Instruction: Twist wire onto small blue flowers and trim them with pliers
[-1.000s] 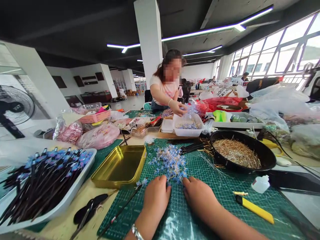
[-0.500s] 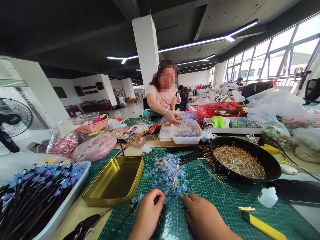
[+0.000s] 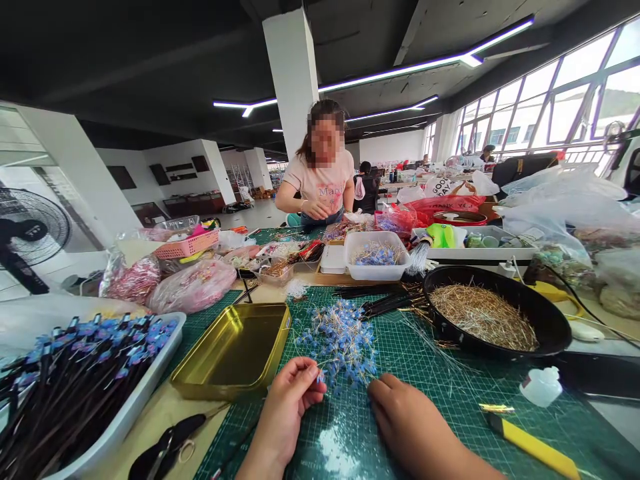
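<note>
A heap of small blue bead flowers on thin wires (image 3: 339, 340) lies on the green cutting mat (image 3: 430, 407). My left hand (image 3: 287, 407) is at the heap's near edge, fingers pinched on one small blue flower piece. My right hand (image 3: 400, 413) rests knuckles up on the mat just right of it, fingers curled under at the heap's edge; what they hold is hidden. An empty gold tin (image 3: 235, 350) stands left of the heap.
A white tray of dark sticks tipped with blue flowers (image 3: 75, 387) is at left, scissors (image 3: 167, 450) in front of it. A black pan of gold wires (image 3: 493, 313), a small white bottle (image 3: 543, 385) and a yellow knife (image 3: 530, 443) are right. A person stands across the table behind a white tub (image 3: 376, 257).
My left hand has lifted and pinched up a blue flower from the heap. My right hand drew back slightly. The person opposite straightened up and pulled their hands from the tub.
</note>
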Tool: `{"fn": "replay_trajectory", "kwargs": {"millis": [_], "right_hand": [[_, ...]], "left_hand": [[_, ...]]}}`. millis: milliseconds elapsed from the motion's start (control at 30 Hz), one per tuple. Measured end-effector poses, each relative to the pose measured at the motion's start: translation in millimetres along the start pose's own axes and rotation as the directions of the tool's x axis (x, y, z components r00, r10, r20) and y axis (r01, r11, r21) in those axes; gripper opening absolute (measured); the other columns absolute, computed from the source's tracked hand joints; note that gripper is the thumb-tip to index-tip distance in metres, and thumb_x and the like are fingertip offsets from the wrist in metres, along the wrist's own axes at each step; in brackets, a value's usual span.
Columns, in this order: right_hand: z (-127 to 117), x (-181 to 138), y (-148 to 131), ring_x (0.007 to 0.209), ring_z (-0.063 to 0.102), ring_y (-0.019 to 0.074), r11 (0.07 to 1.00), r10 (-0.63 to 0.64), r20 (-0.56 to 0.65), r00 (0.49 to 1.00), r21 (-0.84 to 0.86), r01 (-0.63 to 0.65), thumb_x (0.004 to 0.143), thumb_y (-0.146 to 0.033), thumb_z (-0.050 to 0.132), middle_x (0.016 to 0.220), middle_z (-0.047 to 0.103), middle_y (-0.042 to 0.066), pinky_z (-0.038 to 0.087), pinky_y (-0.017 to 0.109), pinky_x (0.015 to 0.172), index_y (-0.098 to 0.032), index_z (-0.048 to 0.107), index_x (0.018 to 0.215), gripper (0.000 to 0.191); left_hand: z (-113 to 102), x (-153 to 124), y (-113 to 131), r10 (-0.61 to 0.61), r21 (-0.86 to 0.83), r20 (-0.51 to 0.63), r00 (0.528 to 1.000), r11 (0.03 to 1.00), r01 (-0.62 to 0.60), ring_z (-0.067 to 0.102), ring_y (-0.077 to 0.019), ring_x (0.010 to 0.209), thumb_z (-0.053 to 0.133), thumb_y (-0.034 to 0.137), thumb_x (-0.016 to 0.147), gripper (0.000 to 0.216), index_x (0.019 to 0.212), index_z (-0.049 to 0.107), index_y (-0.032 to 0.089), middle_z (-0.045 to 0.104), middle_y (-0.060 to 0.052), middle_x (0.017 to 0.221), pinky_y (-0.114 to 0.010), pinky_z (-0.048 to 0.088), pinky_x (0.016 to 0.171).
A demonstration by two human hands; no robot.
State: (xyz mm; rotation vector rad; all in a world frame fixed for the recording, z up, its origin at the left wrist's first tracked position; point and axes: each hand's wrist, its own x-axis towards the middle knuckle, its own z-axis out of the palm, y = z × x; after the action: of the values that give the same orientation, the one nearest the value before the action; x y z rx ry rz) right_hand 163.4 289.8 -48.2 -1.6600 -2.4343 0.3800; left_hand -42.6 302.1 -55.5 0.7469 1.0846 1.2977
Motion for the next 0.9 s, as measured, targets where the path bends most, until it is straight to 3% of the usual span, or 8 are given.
{"fn": "replay_trajectory", "kwargs": {"millis": [267, 433, 767, 900], "right_hand": [[-3, -3, 4, 0.083, 0.064, 0.0193, 0.993, -0.029, -0.005, 1.000, 0.113, 0.029, 0.089, -0.010, 0.044, 0.091, 0.065, 0.006, 0.046, 0.027, 0.073, -0.018, 0.064, 0.089, 0.022], [-12, -1, 10, 0.091, 0.061, 0.0185, 0.981, -0.014, -0.032, 0.999, 0.192, 0.020, 0.089, -0.012, 0.042, 0.099, 0.065, 0.006, 0.044, 0.027, 0.081, -0.019, 0.063, 0.097, 0.023], [-7, -2, 11, 0.081, 0.061, 0.0227, 0.968, -0.096, 0.044, 0.994, 0.236, 0.083, 0.078, -0.005, 0.046, 0.088, 0.066, 0.007, 0.042, 0.031, 0.070, -0.018, 0.067, 0.085, 0.026], [-10, -3, 13, 0.080, 0.061, 0.0235, 0.925, -0.137, 0.021, 0.990, 0.361, 0.120, 0.078, -0.008, 0.047, 0.086, 0.067, 0.007, 0.043, 0.034, 0.072, -0.019, 0.068, 0.082, 0.025]], "left_hand": [[-1, -1, 3, 0.024, -0.056, 0.064, 0.998, 0.998, -0.020, 0.064, -0.0100, 0.061, 0.084, 0.033, 0.064, 0.034, 0.082, 0.062, 0.013, 0.065, 0.000, 0.071, -0.018, 0.049, 0.052], [-3, 1, 3, 0.075, -0.110, 0.031, 0.997, 0.991, -0.071, 0.066, -0.0105, 0.066, 0.083, 0.028, 0.064, 0.031, 0.081, 0.062, 0.014, 0.064, 0.002, 0.071, -0.016, 0.048, 0.052], [-4, 2, 6, 0.105, -0.239, 0.030, 0.994, 0.966, -0.094, 0.070, -0.0138, 0.069, 0.083, 0.022, 0.063, 0.028, 0.080, 0.062, 0.014, 0.064, 0.002, 0.073, -0.014, 0.049, 0.049], [-8, 5, 6, 0.082, -0.308, 0.012, 0.997, 0.949, -0.074, 0.069, -0.0116, 0.065, 0.083, 0.020, 0.063, 0.029, 0.082, 0.062, 0.014, 0.066, 0.001, 0.072, -0.013, 0.049, 0.047]]}}
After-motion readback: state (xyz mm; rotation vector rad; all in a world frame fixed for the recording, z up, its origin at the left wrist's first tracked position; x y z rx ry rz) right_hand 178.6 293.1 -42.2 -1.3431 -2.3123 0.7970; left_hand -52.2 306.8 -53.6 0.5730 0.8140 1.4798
